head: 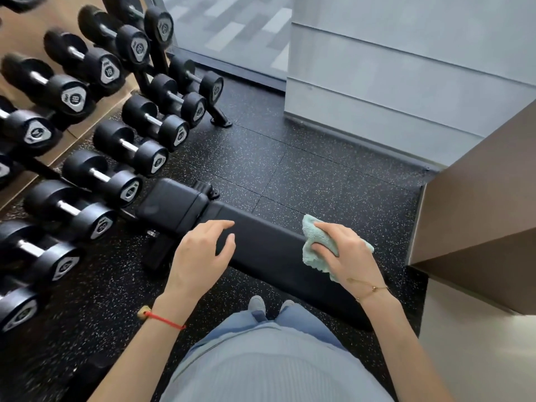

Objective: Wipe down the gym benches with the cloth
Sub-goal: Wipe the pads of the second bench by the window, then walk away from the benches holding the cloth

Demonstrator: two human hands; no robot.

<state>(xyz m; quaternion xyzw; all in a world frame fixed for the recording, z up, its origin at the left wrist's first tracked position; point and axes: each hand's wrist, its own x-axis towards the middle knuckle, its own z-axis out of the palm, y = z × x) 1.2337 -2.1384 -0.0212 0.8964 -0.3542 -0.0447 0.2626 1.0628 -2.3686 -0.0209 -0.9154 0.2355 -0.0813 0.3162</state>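
Note:
A black padded gym bench runs from the dumbbell rack at the left down toward the lower right, in front of my legs. Its shorter seat pad lies at the far left end. My right hand grips a pale green cloth and holds it over the long pad near its far edge. My left hand hovers over the pad's left part, fingers spread, holding nothing.
A rack of several black dumbbells fills the left side, close to the bench's seat end. A brown cabinet or counter juts in at the right. A grey wall and speckled black rubber floor lie beyond the bench.

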